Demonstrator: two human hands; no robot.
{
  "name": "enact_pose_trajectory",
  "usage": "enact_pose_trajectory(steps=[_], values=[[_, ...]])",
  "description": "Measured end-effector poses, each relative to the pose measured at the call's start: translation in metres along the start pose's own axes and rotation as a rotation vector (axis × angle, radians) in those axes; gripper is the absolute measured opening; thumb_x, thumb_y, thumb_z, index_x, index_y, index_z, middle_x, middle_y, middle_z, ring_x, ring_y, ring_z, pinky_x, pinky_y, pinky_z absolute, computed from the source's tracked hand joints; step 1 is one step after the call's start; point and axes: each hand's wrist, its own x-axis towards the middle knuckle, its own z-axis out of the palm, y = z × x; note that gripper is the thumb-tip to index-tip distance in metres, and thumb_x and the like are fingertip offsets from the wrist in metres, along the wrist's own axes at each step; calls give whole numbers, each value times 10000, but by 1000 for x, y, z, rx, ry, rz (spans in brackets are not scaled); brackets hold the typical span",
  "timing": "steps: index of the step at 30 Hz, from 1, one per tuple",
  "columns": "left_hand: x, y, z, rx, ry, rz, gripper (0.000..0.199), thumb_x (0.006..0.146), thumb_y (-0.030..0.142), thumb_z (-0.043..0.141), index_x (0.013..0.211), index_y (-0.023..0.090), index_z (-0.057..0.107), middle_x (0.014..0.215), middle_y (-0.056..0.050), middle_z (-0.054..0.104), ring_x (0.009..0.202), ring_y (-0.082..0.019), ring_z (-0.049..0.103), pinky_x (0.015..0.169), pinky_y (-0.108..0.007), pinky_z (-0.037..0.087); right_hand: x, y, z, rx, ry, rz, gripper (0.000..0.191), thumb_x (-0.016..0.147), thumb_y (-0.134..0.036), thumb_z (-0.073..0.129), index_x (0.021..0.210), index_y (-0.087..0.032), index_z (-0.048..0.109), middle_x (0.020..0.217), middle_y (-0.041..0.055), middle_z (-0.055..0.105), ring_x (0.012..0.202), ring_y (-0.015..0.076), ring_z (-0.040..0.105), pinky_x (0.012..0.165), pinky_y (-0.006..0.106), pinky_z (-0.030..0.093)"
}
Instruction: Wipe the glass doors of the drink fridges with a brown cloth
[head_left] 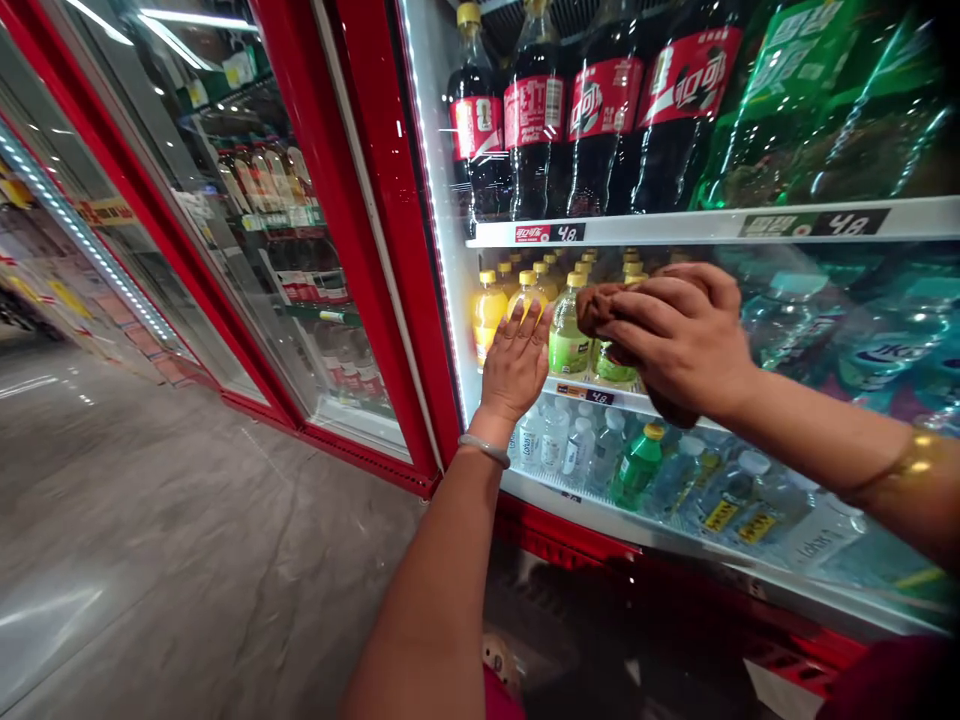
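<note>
My left hand (517, 365) is stretched out flat in front of the middle shelf, its fingers over the yellow drink bottles (488, 312). It holds nothing, and I cannot tell whether it touches them. To its right, my right hand (686, 335) is closed around a bunched brown cloth (596, 306). Part of the cloth hangs below the palm. Beside the fingers of my left hand stands a pale green drink bottle (568, 345) with a yellow cap. More bottles behind my right hand are partly hidden.
Large cola bottles (536, 120) and green soda bottles (787, 100) fill the upper shelf, above its price rail (622, 230). Water bottles and a green bottle (637, 466) stand lower down. A red cooler frame (390, 200) rises at left, beside the grey floor (225, 560).
</note>
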Motion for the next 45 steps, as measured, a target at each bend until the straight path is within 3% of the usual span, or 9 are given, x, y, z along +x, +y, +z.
enact_pose_trajectory(steps=[6,10,14,18,22,27,35,42,45], values=[[-2,-6,1,4,-10,-11,584,1050,266,326,1626,182,279,1697,-64,323,1624,-205,122,1347,-458,183,-5,-41,29,132,-168,-125,355,1011,-272,516,1302,-448,617,1347,-112,684,1346,182,558,1272,486,297],[-7,-16,1,12,9,-54,610,1037,219,301,1643,187,235,1712,-52,292,1628,-199,56,1349,-448,173,-15,-24,17,198,-302,-158,355,1035,-293,452,1301,-460,618,1351,-117,684,1391,186,536,1294,488,278],[-11,-28,2,15,31,-90,601,1040,217,293,1638,192,245,1726,-52,255,1630,-203,43,1351,-447,155,20,-9,23,138,-180,-5,347,1033,-330,499,1357,-401,603,1427,-75,646,1418,219,491,1288,500,227],[-12,-33,3,16,31,-122,584,1050,233,289,1628,162,248,1718,-77,273,1630,-193,51,1354,-435,144,53,-37,51,107,-102,54,293,1042,-334,483,1290,-356,638,1425,-73,645,1392,235,503,1244,548,284],[-17,-39,0,20,28,-160,579,1064,276,308,1632,194,239,1722,-70,259,1628,-199,19,1352,-457,155,37,-69,61,155,-166,-51,268,1035,-302,473,1223,-360,655,1360,-76,680,1348,203,546,1243,494,327],[-31,-54,-6,13,28,-234,621,1048,213,298,1656,260,179,1739,-44,199,1623,-209,7,1344,-488,175,11,-59,47,201,-290,-178,265,1026,-310,473,1197,-391,658,1300,-85,699,1359,192,532,1257,469,313],[-39,-67,6,11,84,-250,608,1068,264,304,1658,244,157,1740,-56,197,1622,-168,8,1355,-436,150,66,-88,77,203,-260,43,340,1060,-291,360,1252,-353,634,1389,-68,648,1399,201,477,1276,523,267],[-82,-62,22,83,-1,-291,645,1067,337,342,1657,173,138,1734,-155,154,1617,-246,-13,1327,-541,193,15,-98,75,255,-240,-256,216,1020,-261,484,1106,-325,671,1284,-74,695,1323,174,539,1262,470,329],[-89,-56,27,92,-19,-265,649,1074,368,316,1656,157,123,1729,-169,168,1618,-244,-20,1323,-535,205,8,-81,64,247,-245,-154,226,1023,-286,487,1158,-348,658,1319,-78,689,1363,188,523,1277,482,295]])
